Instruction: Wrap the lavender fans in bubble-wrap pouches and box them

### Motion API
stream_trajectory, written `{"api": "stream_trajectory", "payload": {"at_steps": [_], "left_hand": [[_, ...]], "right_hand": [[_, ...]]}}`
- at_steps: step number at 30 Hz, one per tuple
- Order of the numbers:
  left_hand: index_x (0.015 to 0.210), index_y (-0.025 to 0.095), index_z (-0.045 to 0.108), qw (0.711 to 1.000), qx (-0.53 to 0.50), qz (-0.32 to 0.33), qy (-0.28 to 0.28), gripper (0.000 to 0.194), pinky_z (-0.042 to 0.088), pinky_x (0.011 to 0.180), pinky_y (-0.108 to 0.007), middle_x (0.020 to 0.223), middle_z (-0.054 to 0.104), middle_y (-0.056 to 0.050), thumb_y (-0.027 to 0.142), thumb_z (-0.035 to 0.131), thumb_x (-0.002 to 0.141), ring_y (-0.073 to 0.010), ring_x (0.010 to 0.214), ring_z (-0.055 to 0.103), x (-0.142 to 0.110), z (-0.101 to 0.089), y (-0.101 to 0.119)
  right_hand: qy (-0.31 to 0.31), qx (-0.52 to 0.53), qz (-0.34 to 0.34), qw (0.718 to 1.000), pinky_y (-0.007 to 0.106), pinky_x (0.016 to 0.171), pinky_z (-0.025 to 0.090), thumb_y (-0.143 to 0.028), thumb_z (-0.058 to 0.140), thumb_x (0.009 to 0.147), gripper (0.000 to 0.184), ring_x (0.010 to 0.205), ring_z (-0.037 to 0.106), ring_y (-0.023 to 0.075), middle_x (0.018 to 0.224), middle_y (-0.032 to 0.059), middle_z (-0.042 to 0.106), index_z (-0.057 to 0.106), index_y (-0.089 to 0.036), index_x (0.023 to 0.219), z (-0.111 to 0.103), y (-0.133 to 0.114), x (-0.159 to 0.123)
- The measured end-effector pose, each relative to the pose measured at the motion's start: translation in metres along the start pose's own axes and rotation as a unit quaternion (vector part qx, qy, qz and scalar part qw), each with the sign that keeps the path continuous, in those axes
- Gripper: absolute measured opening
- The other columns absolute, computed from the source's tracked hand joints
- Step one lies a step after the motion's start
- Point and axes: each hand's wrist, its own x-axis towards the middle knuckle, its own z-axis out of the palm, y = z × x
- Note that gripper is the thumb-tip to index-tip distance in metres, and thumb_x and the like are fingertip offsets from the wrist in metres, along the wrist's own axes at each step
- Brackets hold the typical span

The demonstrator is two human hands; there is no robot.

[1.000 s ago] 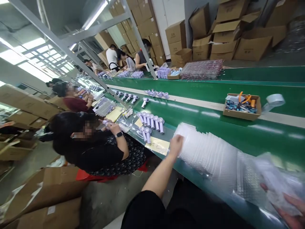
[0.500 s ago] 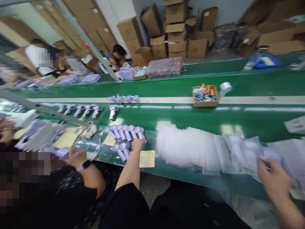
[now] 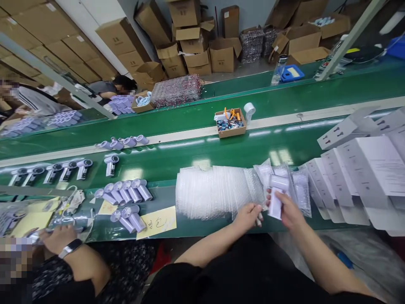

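My right hand (image 3: 289, 209) grips a lavender hair-dryer-shaped device (image 3: 276, 202) by its handle, the barrel end pointing away from me. Just left of it, my left hand (image 3: 248, 217) is closed, with thumb and fingers pinched at the near corner of the top bubble-wrap bag (image 3: 253, 183). That bag lies at the right end of a long overlapping row of bubble-wrap bags (image 3: 209, 192). Beyond and right of my right hand lie bagged lavender devices (image 3: 300, 190), partly hidden by the hand and the held device.
White printed boxes (image 3: 341, 181) with open flaps stand at right. More lavender devices (image 3: 126, 192) lie left, beside a yellow handwritten note (image 3: 158, 221). A small carton of parts (image 3: 232, 131) sits across the green bench (image 3: 177, 154). A co-worker's hand (image 3: 60, 238) works at far left.
My left hand has moved right, from the lavender devices to the bubble-wrap bags. My right hand has come in beside it and now clearly holds a device. The view has swung right.
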Motion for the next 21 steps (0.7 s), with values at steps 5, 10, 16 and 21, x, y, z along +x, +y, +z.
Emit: {"api": "stream_trajectory", "payload": {"at_steps": [5,10,16,21], "left_hand": [[0.099,0.007,0.058,0.874,0.468,0.112,-0.073,0.021,0.042,0.086,-0.04,0.109,0.055,-0.02,0.014,0.042,0.086,-0.03,0.109,0.049,0.054,0.024,-0.016],[0.101,0.004,0.058,0.859,0.497,0.088,-0.087,0.028,0.042,0.085,-0.044,0.107,0.055,-0.024,0.008,0.035,0.086,-0.0314,0.106,0.05,0.063,0.023,-0.018],[0.098,0.007,0.061,0.888,0.457,0.046,-0.024,0.024,0.044,0.082,-0.039,0.102,0.06,-0.02,0.014,0.042,0.084,-0.0283,0.099,0.055,0.054,0.019,-0.012],[0.086,0.015,0.063,0.971,0.236,0.003,0.026,0.017,0.043,0.073,-0.027,0.082,0.063,-0.004,0.023,0.048,0.082,-0.0156,0.079,0.057,0.028,0.005,-0.005]], "right_hand": [[0.076,-0.065,0.017,0.995,0.028,0.062,0.058,-0.028,0.077,0.064,0.04,0.07,0.065,0.0172,0.083,-0.0001,0.067,0.059,-0.025,0.1,-0.091,-0.041,-0.044],[-0.005,-0.064,0.121,0.991,0.029,0.061,0.057,-0.024,0.077,0.064,0.046,0.08,0.066,0.0217,0.086,0.0023,0.067,0.059,-0.025,0.106,-0.124,-0.022,-0.073],[-0.016,0.004,0.216,0.976,0.029,0.063,0.056,-0.021,0.076,0.066,0.041,0.077,0.066,0.0185,0.083,0.0012,0.067,0.058,-0.025,0.102,-0.125,0.016,-0.065],[-0.102,-0.004,0.187,0.977,0.028,0.057,0.055,-0.021,0.075,0.065,0.053,0.075,0.065,0.0179,0.083,-0.0012,0.064,0.052,-0.029,0.112,-0.086,0.03,-0.052]]}}
